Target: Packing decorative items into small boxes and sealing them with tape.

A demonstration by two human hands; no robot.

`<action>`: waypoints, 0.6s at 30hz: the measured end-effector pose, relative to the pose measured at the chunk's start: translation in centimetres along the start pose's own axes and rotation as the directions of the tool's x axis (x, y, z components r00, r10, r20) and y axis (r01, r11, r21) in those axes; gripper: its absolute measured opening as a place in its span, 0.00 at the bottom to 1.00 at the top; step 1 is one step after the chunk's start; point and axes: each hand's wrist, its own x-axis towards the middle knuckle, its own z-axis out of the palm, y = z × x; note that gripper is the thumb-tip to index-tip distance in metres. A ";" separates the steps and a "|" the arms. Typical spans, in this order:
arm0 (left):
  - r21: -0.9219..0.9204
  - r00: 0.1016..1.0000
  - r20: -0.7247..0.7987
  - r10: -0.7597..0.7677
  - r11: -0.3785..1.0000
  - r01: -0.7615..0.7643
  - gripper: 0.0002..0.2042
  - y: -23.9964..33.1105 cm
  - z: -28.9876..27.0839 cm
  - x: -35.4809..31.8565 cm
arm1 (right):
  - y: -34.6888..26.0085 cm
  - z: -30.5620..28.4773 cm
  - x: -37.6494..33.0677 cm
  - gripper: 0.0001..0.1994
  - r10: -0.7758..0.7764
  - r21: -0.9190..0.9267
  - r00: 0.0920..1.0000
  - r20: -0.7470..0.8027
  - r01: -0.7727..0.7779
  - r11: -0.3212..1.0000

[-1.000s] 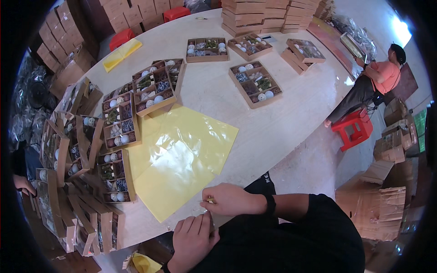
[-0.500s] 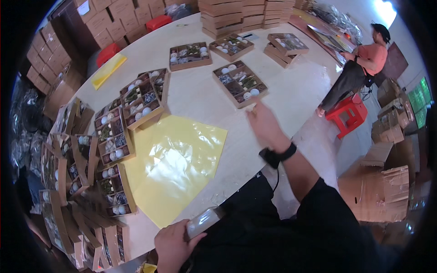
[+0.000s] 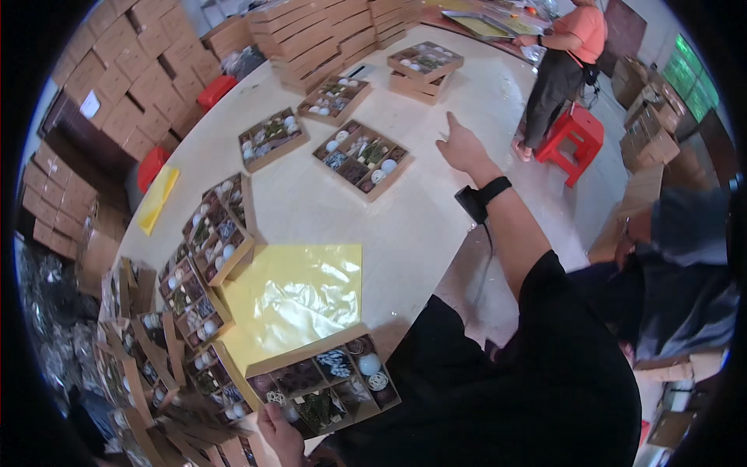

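My left hand grips the near left corner of a shallow cardboard box, tilted up at the table's front edge. Its compartments hold white and blue balls, dark brown balls, moss and other dried pieces. My right hand is empty over the table, index finger and thumb stretched out, pointing toward the far side. Left of that hand lies a similar filled box. Beyond it are two more filled boxes, and a filled box rests on another. Beneath the held box, a shiny yellow sheet lies flat.
More filled boxes crowd the table's left side, several standing on edge. Tall stacks of flat cartons rise at the back. A person in orange stands far right beside a red stool; another person in dark clothes is at right.
The held box, earlier edge-on, now shows its filled compartments. My right hand has moved away from the middle box, its finger now extended. The view has shifted, and a second person appears at right.
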 end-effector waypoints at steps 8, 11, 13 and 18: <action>-0.624 0.878 0.209 -0.430 0.633 0.458 0.30 -7.1 3.7 3.6 | -1.0 -0.2 0.7 0.40 -0.013 0.072 0.998 -0.064 0.017 0.997; -0.658 0.859 0.262 -0.439 0.570 0.492 0.30 -8.7 3.9 4.0 | -0.2 -0.3 1.0 0.40 -0.024 0.080 0.997 -0.069 0.029 0.996; -0.669 0.867 0.310 -0.390 0.559 0.490 0.30 -10.3 4.2 4.4 | 0.2 -0.1 1.0 0.39 -0.028 0.079 0.998 -0.056 0.032 0.996; -0.682 0.897 0.295 -0.328 0.586 0.438 0.29 -9.7 4.7 3.5 | 0.2 0.6 1.0 0.39 0.049 0.124 0.999 0.023 -0.051 0.991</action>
